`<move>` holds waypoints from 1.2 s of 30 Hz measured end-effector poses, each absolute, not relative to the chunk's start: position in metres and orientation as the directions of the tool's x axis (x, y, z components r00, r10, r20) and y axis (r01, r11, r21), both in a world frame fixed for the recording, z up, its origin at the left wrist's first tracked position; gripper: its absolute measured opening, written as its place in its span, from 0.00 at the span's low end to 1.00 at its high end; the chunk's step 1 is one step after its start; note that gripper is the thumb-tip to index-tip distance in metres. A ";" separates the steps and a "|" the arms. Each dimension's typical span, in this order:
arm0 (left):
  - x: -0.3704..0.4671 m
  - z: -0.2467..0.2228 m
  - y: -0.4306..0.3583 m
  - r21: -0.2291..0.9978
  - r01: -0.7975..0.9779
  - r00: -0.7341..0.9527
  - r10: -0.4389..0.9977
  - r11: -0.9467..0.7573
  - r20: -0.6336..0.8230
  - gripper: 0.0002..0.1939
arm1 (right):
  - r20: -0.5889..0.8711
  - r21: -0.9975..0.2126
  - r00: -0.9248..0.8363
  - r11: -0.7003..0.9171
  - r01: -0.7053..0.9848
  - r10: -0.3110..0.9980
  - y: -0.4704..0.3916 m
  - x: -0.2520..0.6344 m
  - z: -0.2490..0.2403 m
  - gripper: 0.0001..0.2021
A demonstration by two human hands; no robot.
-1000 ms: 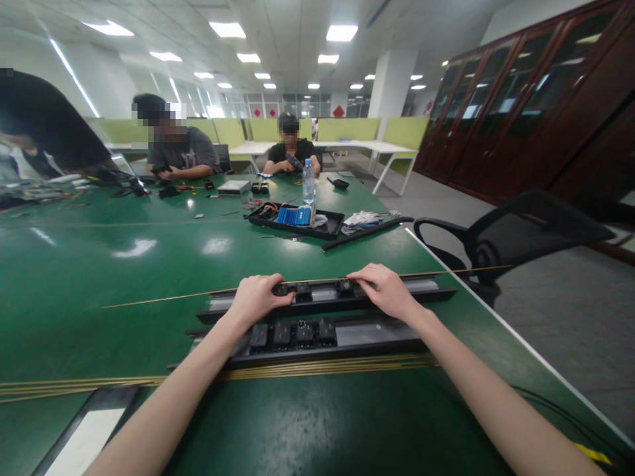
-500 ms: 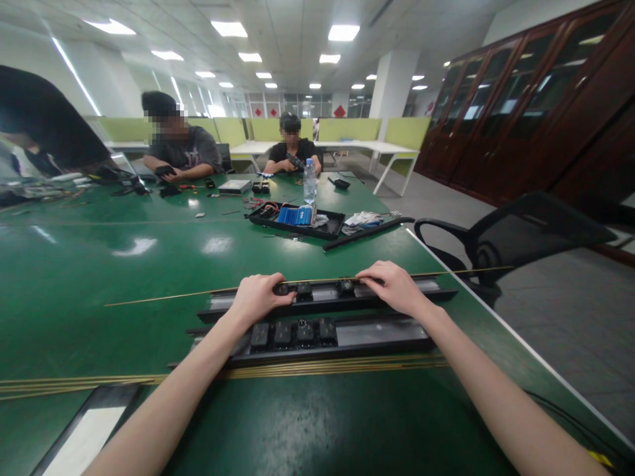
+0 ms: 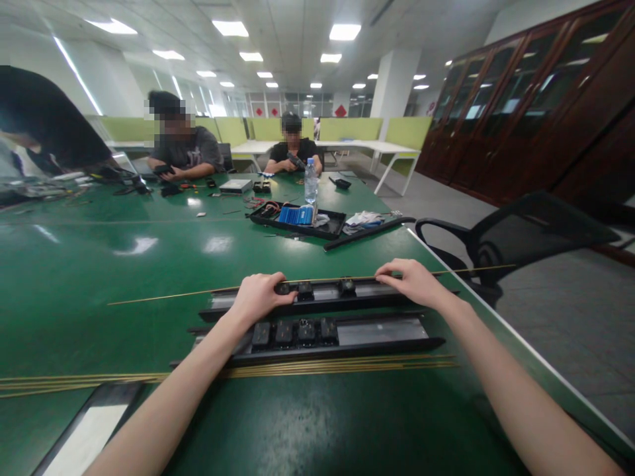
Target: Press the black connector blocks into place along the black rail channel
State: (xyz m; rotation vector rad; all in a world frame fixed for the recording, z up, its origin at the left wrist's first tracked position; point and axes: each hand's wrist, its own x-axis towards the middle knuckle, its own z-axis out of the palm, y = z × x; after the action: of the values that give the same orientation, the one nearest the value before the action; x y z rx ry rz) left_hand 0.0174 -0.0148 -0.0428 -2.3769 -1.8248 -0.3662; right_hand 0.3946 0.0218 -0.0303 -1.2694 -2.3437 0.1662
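Note:
A long thin brass-coloured rod (image 3: 169, 297) runs across the far black channel (image 3: 317, 306), reaching past both its ends. My left hand (image 3: 258, 295) is closed at the channel's left part, finger and thumb around a small black block (image 3: 283, 289); the fingers partly hide it. My right hand (image 3: 414, 283) pinches the rod near the channel's right part. Between my hands, two more black blocks sit in the channel, one in the middle (image 3: 305, 289) and one further right (image 3: 346, 286). A nearer black channel (image 3: 381, 332) holds several black blocks (image 3: 284, 334) side by side.
Several brass-coloured rods (image 3: 317, 367) lie in front of the channels. A black tray (image 3: 330, 228) with blue pieces, a glove (image 3: 364, 222) and a water bottle (image 3: 310, 182) stand farther back. Several people work around the green table (image 3: 149, 264). A chair (image 3: 536, 231) is at the right.
My right hand has slid to the right along the rod, away from the right-hand block. My left hand stays at its block, and the rod looks nearly unmoved.

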 end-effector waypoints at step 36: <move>0.017 -0.043 -0.015 0.053 0.962 0.244 0.931 -0.268 0.273 0.22 | 0.242 -0.318 -0.283 0.351 0.881 0.928 0.025 0.432 -0.020 0.22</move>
State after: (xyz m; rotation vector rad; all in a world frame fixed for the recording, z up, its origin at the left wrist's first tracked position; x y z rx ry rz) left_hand 0.0169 -0.0151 -0.0431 -2.3764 -1.8186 -0.3794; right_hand 0.4324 0.0253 -0.0202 -1.5872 -2.2389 0.1713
